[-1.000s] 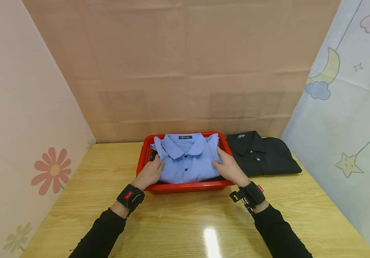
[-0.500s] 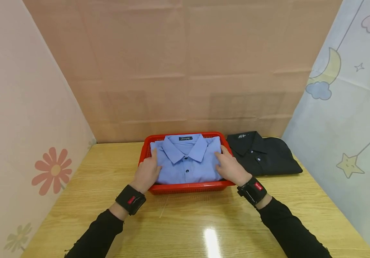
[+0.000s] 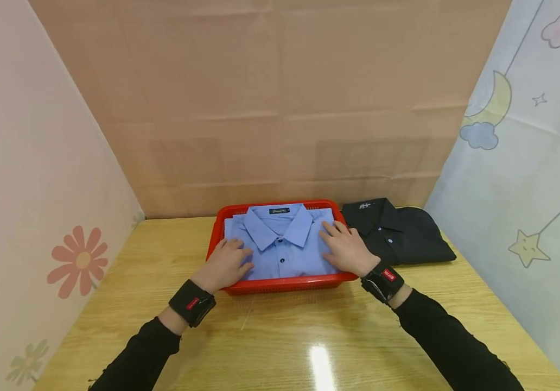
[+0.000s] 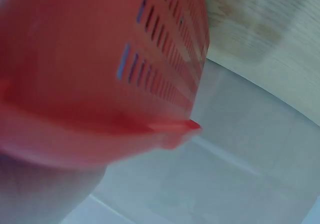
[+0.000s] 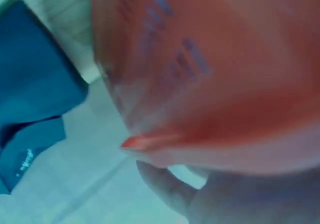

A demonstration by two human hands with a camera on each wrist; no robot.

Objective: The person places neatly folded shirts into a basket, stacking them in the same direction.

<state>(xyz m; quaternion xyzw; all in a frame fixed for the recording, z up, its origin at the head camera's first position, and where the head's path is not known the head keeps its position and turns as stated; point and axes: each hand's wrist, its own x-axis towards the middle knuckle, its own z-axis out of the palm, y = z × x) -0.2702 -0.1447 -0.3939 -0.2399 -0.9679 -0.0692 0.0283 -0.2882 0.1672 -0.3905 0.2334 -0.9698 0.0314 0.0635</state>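
Inside red basket (image 3: pixel 287 284): blue shirt (image 3: pixel 292 255), flat, neatly folded
Apparently done: folding, placing; remaining, perhaps: final smoothing
Over opposite sides of blue shirt: left hand (image 3: pixel 223 264) and right hand (image 3: pixel 348 250), relaxed, splayed, without visible grip; firm pressure or light contact, cannot tell
Just right of basket, outside: black shirt (image 3: pixel 409 239), also folded
Materials: rigid slotted plastic, rounded corners; smooth soft cloth, pointed collar (image 3: pixel 259 231), dark buttons (image 3: pixel 282 260); glossy wood-grained surface (image 3: pixel 280 331)

L hand (image 3: pixel 224 264) & R hand (image 3: pixel 348 251) palm-down, fingers (image 3: pixel 330 228) slightly apart, arms (image 3: pixel 456 342) fwd & inward
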